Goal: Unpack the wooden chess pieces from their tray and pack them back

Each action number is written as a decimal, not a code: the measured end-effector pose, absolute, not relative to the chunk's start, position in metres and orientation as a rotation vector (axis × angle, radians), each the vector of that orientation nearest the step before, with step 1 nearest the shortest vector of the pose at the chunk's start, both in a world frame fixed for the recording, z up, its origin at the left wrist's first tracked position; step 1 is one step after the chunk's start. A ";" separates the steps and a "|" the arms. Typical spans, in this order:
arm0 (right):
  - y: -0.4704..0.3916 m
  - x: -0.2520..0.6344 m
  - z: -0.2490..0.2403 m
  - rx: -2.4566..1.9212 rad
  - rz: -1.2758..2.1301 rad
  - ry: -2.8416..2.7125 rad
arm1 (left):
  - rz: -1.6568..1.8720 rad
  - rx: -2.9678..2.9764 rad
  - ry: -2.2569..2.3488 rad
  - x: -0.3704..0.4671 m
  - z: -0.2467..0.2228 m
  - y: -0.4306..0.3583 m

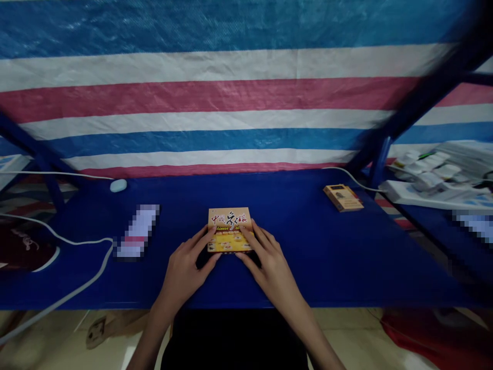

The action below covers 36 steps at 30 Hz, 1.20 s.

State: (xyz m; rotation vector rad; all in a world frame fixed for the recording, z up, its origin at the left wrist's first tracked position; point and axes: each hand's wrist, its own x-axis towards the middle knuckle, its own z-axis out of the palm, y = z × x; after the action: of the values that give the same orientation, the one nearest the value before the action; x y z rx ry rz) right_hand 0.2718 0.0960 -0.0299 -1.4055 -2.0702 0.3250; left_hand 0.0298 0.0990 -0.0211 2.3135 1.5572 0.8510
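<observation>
A Chinese chess box (pixel 230 240), tan on top with dark lettering and yellow below, lies at the middle of the blue table near its front. My left hand (pixel 188 259) grips its left side, thumb at the near edge and fingers along the side and top. On the opposite side my right hand (pixel 267 257) holds it the same way, with its thumb at the near edge and a finger over the top. The box looks closed. Its underside and the fingertips behind its sides are hidden.
A blurred-out phone (pixel 137 231) lies to the left, near a white cable (pixel 94 275) and a pale blue rounded case (pixel 118 185). A small tan box (pixel 343 198) sits at the back right. A power strip (pixel 419 194) is farther right. Striped sheeting (pixel 231 97) hangs behind the blue table (pixel 346 267).
</observation>
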 end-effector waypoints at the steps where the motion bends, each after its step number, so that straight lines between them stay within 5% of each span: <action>1: 0.096 0.271 -0.029 -1.395 0.332 -2.059 | 0.879 2.291 1.544 0.030 -0.020 0.099; 11: 0.088 0.295 -0.005 -1.388 0.349 -1.730 | 1.174 2.034 1.612 0.030 -0.005 0.094; 20: 0.087 0.376 -0.019 -1.537 0.005 -2.036 | 0.685 2.379 1.653 0.036 -0.021 0.103; 36: 0.085 0.353 -0.016 -1.631 0.044 -2.004 | 0.846 2.283 1.694 0.035 -0.017 0.100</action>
State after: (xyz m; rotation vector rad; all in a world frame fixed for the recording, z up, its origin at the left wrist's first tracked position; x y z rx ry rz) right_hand 0.3527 0.0849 -0.0155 -1.6306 -2.0035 0.0441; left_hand 0.0352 0.0995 -0.0166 2.2833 1.6939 0.8456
